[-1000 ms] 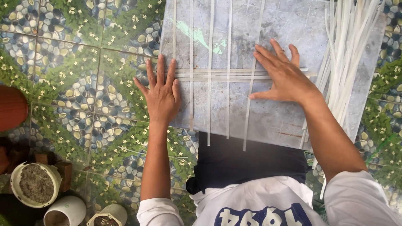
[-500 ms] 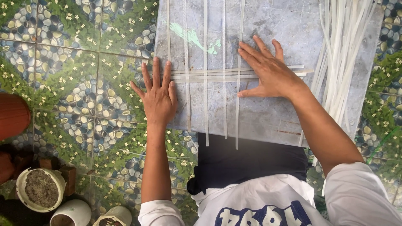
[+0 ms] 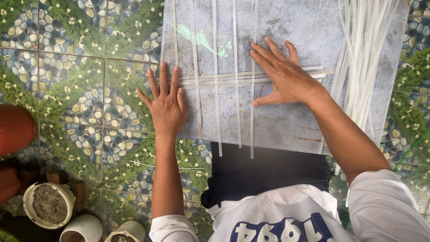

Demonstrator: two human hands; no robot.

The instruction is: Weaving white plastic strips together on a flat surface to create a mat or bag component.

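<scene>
At the far left, around nine o'clock in the view, a reddish-brown pot (image 3: 15,127) sits on the tiled floor (image 3: 67,80), with a white pot of soil (image 3: 48,205) below it at seven o'clock. Moving right, the left hand (image 3: 166,105) lies flat and open, fingers spread toward twelve o'clock, across the left edge of a grey board (image 3: 286,27) that rests on the floor. Its fingertips touch the left ends of the horizontal strips (image 3: 215,79), and the leftmost of the vertical strips (image 3: 216,54) passes under its fingers. The pale vertical strips run from twelve to six o'clock across the board, crossing the horizontal ones between the two hands. Further right, the right hand (image 3: 284,76) presses palm down, fingers together and pointing to ten o'clock, on top of the horizontal strips where the rightmost vertical strip crosses them. The hands are apart, neither clamped on anything. At two o'clock, a loose bundle of spare strips (image 3: 363,58) lies on the board's right side.
</scene>
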